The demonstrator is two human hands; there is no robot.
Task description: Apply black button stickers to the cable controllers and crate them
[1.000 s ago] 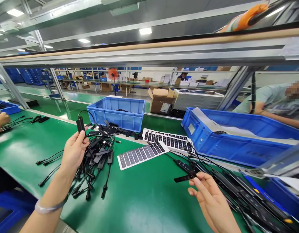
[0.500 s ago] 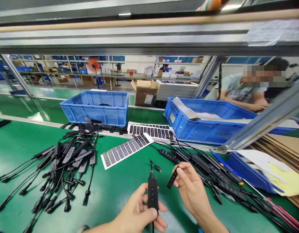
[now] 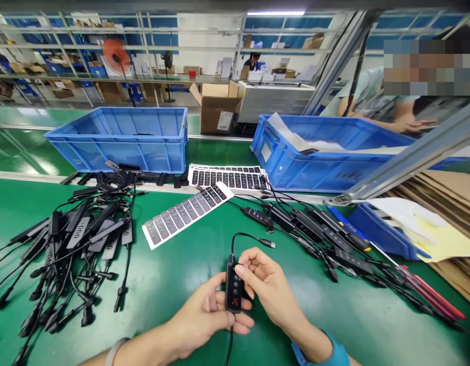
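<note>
A small black inline controller with a cable at each end stands nearly upright in my left hand, fingers behind it and thumb along its lower left side. On its front lies a black label with white button symbols and a red mark at the bottom. My right hand pinches the label's top end against the controller. The controller's USB plug hangs free on its cable beyond my hands. A label sheet, with dark labels left at its far end, lies on the green bench ahead.
Black controllers with cables are heaped at left; others lie at right. Two blue bins, left and right, stand behind more label sheets. A red-handled screwdriver lies at right. A co-worker sits across the bench.
My right hand has moved left and brought the label onto the controller's front, covering its raised buttons. The camera view has tilted downward.
</note>
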